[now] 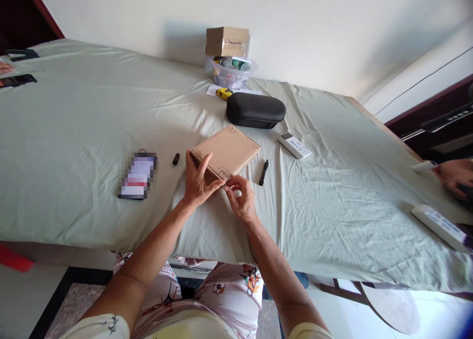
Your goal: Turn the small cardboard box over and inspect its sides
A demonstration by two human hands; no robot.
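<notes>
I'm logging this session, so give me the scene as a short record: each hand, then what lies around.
Left hand: spread along the near-left side of a flat brown cardboard box, touching it
Right hand: bunched at the box's near corner; exact grip unclear
Left of box: small black cap-like piece, dark-edged rectangular phone
Right of box: slim black pen
Behind box: rounded oblong black case
Surface: wrinkled pale green cloth
</notes>
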